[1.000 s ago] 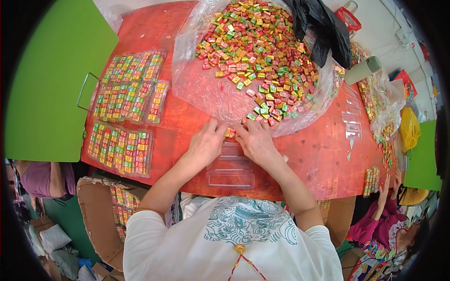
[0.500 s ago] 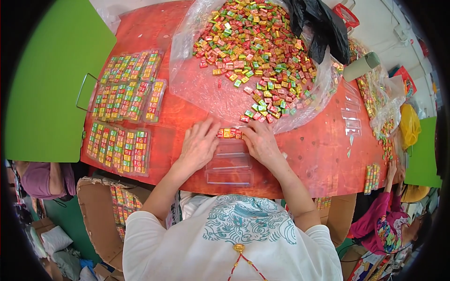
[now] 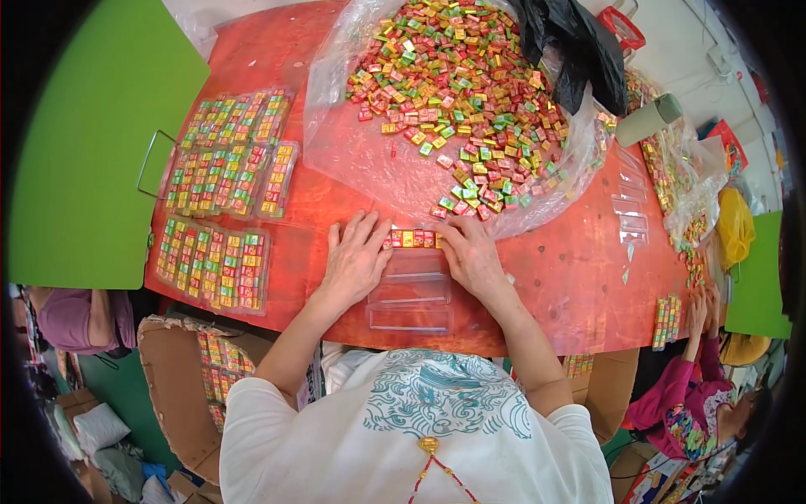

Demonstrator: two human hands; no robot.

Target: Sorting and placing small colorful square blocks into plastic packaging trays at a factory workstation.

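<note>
A row of small red and yellow wrapped blocks (image 3: 413, 239) lies crosswise at the far end of a clear plastic tray (image 3: 410, 291). The tray's nearer compartments hold nothing. At the row's left end is my left hand (image 3: 354, 259), its fingers spread and its thumb side close to the blocks. My right hand (image 3: 473, 254) rests at the other end, fingers bent and slightly apart, the fingertips by the last block. Just beyond, a big pile of loose red, green and yellow blocks (image 3: 470, 101) lies on a clear plastic sheet (image 3: 369, 168).
Filled trays (image 3: 214, 265) stand in groups on the left of the red table (image 3: 319, 202). A green panel (image 3: 92, 151) rises at far left. A black plastic bag (image 3: 571, 50) covers the pile's right. Cardboard boxes (image 3: 172, 403) sit below the edge. A co-worker's hands (image 3: 705, 307) are at right.
My hands have drawn slightly apart, and more of the row shows between them. My left hand's fingers are more spread. The co-worker's hands on the right have shifted.
</note>
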